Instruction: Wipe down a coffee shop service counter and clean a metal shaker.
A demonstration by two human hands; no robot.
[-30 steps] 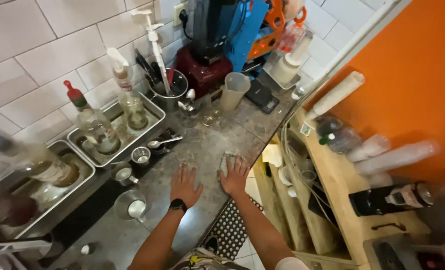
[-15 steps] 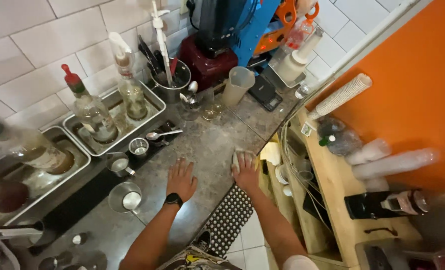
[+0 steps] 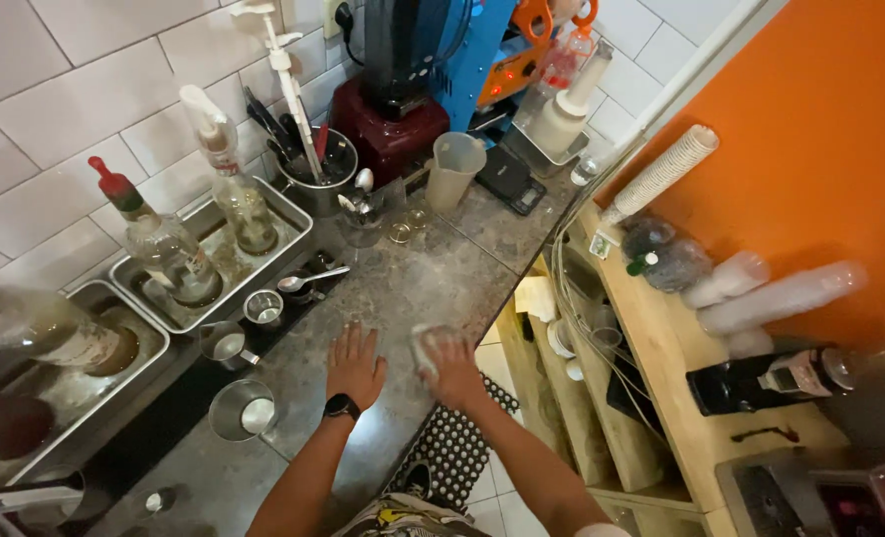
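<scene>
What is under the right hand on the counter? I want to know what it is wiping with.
Under the right hand a pale cloth shows at the fingers, pressed on the grey stone counter. The hand covers most of the cloth. The left hand lies flat beside it.

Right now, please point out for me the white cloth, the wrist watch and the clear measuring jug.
white cloth (image 3: 431, 343), head view, bunched part beside the right hand's fingers.
wrist watch (image 3: 341, 406), head view, black face on the left wrist.
clear measuring jug (image 3: 453, 171), head view, middle of its wall.
</scene>
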